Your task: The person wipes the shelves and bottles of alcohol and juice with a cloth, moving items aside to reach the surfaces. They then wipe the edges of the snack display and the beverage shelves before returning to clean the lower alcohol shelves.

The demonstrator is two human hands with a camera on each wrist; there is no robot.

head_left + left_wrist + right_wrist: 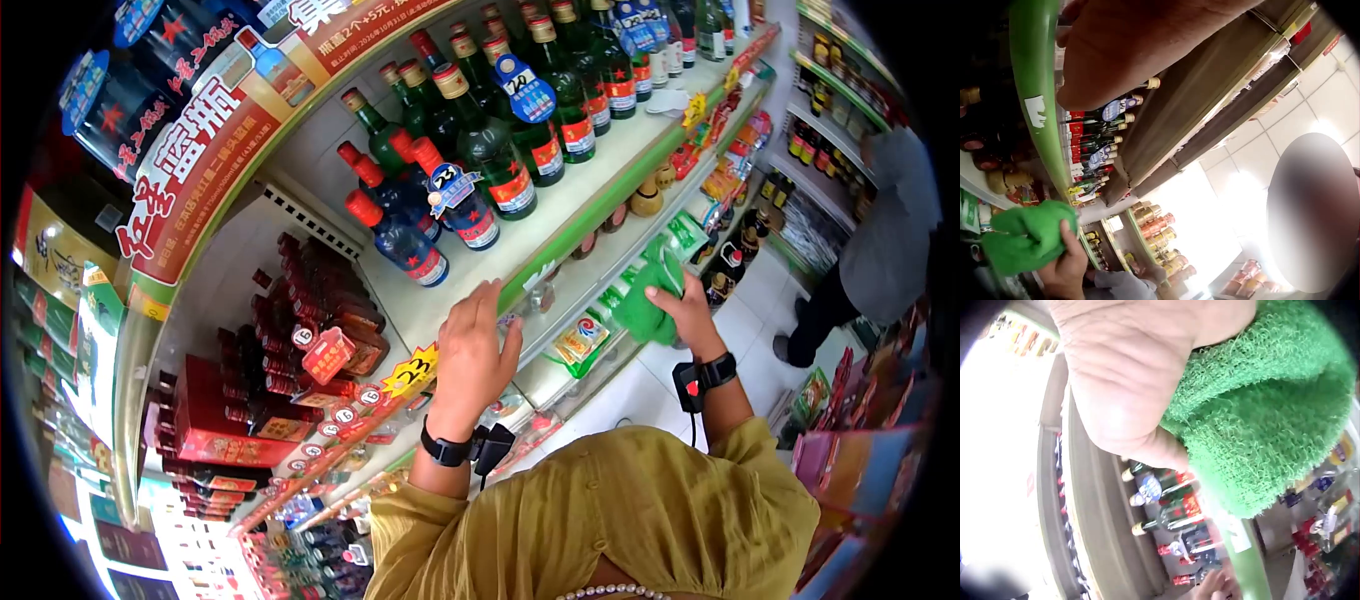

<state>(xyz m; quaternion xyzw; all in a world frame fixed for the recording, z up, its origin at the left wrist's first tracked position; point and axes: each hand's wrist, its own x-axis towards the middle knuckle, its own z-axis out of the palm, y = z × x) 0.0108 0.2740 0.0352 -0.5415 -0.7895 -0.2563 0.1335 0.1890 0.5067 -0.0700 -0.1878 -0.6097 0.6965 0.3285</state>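
Note:
My left hand (474, 350) is at the front edge of a white shelf (410, 305), fingers extended and fingertips right by its green edge strip (575, 225). Nothing is in its grasp. Further along the shelf, my right hand (692, 318) grips a bunched green towelling cloth (645, 305), thumb on top. In the right wrist view the fluffy cloth (1272, 425) overlaps the green strip, while most of the fingers are hidden behind it. Blue bottles with red caps (405, 245) and green bottles with gold caps (495, 155) stand upright on the shelf just beyond the left hand.
Round tags hang on some bottles. Dark red-capped bottles and a red box (215, 410) fill the lower left shelf. Packaged goods (580, 340) lie on the shelf under the cloth. A person in grey (890, 230) stands in the aisle at right, on white floor tiles (640, 390).

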